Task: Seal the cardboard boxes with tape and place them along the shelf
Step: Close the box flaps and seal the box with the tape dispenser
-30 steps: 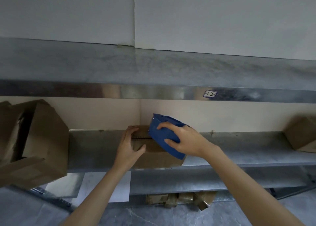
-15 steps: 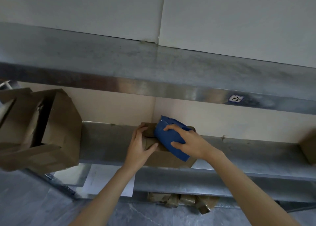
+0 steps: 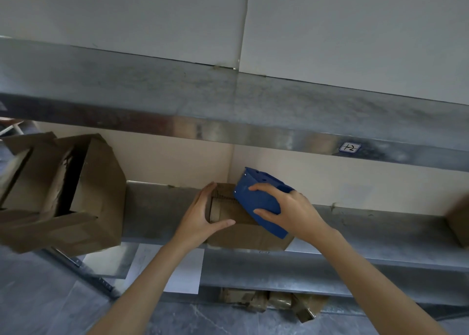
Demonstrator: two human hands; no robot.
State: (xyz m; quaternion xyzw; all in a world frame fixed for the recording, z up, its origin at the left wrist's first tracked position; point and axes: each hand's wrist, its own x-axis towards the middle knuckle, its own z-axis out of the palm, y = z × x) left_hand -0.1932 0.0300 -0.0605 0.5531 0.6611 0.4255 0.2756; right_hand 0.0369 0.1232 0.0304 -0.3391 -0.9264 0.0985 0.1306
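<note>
A small brown cardboard box (image 3: 243,235) sits on the metal shelf (image 3: 375,230), its front slightly over the shelf's edge. My left hand (image 3: 200,215) clasps the box's left end, thumb along the front, fingers over the top. A blue tape dispenser (image 3: 258,200) rests tilted on the box's top, and my right hand (image 3: 291,213) grips it from the right. A strip of tape runs along the top of the box under the dispenser.
A large open cardboard box (image 3: 68,192) with loose flaps stands at the left end of the shelf. Another box (image 3: 459,218) shows at the right edge. An upper shelf (image 3: 228,106) overhangs. Flattened cardboard pieces (image 3: 269,301) lie on the floor below.
The view has swung left and downward. Both hands stay on the box and dispenser; the dispenser has shifted a little along the box top.
</note>
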